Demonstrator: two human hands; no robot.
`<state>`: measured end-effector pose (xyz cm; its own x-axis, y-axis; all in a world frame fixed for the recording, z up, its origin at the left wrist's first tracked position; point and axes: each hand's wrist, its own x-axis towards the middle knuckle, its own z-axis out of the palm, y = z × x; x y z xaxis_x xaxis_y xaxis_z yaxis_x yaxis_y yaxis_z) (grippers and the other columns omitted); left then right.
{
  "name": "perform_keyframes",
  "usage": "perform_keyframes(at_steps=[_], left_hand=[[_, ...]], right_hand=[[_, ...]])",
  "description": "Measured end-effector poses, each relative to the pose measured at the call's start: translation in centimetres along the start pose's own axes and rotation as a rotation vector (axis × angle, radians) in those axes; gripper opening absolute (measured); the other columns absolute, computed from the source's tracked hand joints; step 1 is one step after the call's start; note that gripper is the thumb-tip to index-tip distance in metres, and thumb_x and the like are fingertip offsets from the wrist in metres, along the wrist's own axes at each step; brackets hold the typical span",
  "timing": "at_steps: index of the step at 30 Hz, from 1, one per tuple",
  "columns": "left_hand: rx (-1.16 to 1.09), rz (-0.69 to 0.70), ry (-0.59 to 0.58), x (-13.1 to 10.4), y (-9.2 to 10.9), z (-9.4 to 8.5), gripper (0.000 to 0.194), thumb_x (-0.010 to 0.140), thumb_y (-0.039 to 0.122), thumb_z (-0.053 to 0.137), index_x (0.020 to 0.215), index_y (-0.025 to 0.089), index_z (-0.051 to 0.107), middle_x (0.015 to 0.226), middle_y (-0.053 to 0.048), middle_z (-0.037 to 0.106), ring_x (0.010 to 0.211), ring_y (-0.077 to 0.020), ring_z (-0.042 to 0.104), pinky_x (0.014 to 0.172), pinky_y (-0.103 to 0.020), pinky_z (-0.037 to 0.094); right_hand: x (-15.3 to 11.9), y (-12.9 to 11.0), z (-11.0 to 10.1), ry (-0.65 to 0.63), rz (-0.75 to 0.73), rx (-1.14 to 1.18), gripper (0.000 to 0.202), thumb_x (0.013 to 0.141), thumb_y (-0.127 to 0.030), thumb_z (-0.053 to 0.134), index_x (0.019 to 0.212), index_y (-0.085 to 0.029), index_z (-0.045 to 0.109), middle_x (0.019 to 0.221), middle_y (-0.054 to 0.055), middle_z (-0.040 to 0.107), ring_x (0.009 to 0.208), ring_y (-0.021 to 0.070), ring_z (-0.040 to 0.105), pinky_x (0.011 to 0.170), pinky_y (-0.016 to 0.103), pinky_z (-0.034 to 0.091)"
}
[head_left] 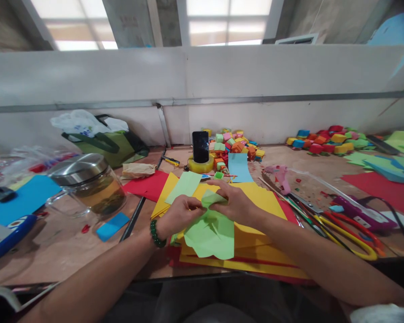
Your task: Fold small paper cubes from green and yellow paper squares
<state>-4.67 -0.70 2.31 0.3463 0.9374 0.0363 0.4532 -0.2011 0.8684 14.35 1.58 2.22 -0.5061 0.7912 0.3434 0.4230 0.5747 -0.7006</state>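
A sheet of green paper (211,237), one piece, is held above a stack of yellow paper (269,197) at the front of the counter (63,246). Its long axis runs away from the person; the narrow, folded end points toward the far wall, and the broad, wavy-edged end points toward the person. The left hand (182,214), with one bead bracelet (156,233) at its wrist, pinches the left edge, thumb and forefinger closed together. The right hand (236,204) has its fingers closed on the upper right part. Beyond lie one pale green strip (183,186), one phone (200,146) standing upright at one yellow tape roll (201,165), and two heaps of coloured pieces, too crowded to count. Two glue guns, one pink (281,177) and one purple (360,213), lie at right; one lidded glass mug (104,193) stands at left. Blue print on the plastic bag (79,122) is too small to read.
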Motion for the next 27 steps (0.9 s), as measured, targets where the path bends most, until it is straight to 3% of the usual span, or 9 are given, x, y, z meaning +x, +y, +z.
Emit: perform_keyframes(at_steps=[4, 8, 10, 13, 20, 27], left_hand=[[-0.079, -0.007, -0.035, 0.3, -0.3, 0.3, 0.024, 0.064, 0.035, 0.06, 0.06, 0.012, 0.067, 0.051, 0.003, 0.049, 0.05, -0.0084, 0.037, 0.047, -0.02, 0.031], [-0.163, 0.069, 0.181, 0.8, -0.9, 0.2, 0.024, 0.064, 0.036, 0.064, 0.054, 0.015, 0.066, 0.055, 0.0, 0.055, 0.056, -0.0116, 0.046, 0.051, -0.021, 0.037], [-0.205, 0.094, 0.287, 1.1, -1.3, -0.1, 0.024, 0.065, 0.037, 0.065, 0.056, 0.015, 0.068, 0.06, -0.002, 0.06, 0.06, -0.0135, 0.05, 0.054, -0.022, 0.041], [-0.256, 0.086, 0.352, 1.3, -1.8, -0.4, 0.025, 0.065, 0.039, 0.067, 0.064, 0.015, 0.07, 0.068, -0.004, 0.065, 0.061, -0.0145, 0.053, 0.053, -0.024, 0.044], [-0.364, 0.07, 0.352, 1.2, -1.3, 0.0, 0.035, 0.063, 0.043, 0.071, 0.078, 0.012, 0.069, 0.076, -0.006, 0.07, 0.064, -0.0179, 0.061, 0.058, -0.027, 0.049], [-0.36, 0.057, 0.338, 1.2, -1.4, 0.5, 0.032, 0.063, 0.04, 0.07, 0.079, 0.012, 0.068, 0.073, -0.006, 0.07, 0.065, -0.0184, 0.062, 0.061, -0.028, 0.05]], right_hand=[[0.2, 0.4, 0.3, 0.0, -0.05, 0.05, 0.054, 0.075, -0.014, 0.063, 0.127, -0.017, 0.05, 0.071, -0.003, 0.063, 0.065, 0.0122, 0.057, 0.064, 0.024, 0.042], [0.8, 1.6, 0.1, 0.121, 0.032, 0.136, 0.041, 0.075, -0.024, 0.064, 0.115, -0.017, 0.055, 0.082, 0.003, 0.064, 0.071, 0.0144, 0.058, 0.062, 0.026, 0.044], [1.2, 2.1, -0.2, 0.077, 0.131, 0.272, 0.029, 0.073, -0.03, 0.065, 0.097, -0.016, 0.058, 0.071, 0.0, 0.061, 0.062, 0.0132, 0.055, 0.055, 0.024, 0.042], [1.8, 2.4, -0.6, 0.042, 0.199, 0.472, 0.023, 0.068, -0.035, 0.067, 0.075, -0.017, 0.054, 0.06, -0.003, 0.054, 0.053, 0.0099, 0.049, 0.05, 0.022, 0.038], [1.7, 1.5, -0.6, 0.147, 0.154, 0.54, 0.024, 0.062, -0.036, 0.067, 0.073, -0.018, 0.056, 0.061, -0.004, 0.052, 0.053, 0.0084, 0.044, 0.051, 0.022, 0.036], [0.9, 1.3, -0.1, 0.152, 0.046, 0.295, 0.011, 0.067, -0.024, 0.056, 0.076, -0.018, 0.059, 0.056, -0.005, 0.045, 0.05, 0.008, 0.037, 0.049, 0.021, 0.031]])
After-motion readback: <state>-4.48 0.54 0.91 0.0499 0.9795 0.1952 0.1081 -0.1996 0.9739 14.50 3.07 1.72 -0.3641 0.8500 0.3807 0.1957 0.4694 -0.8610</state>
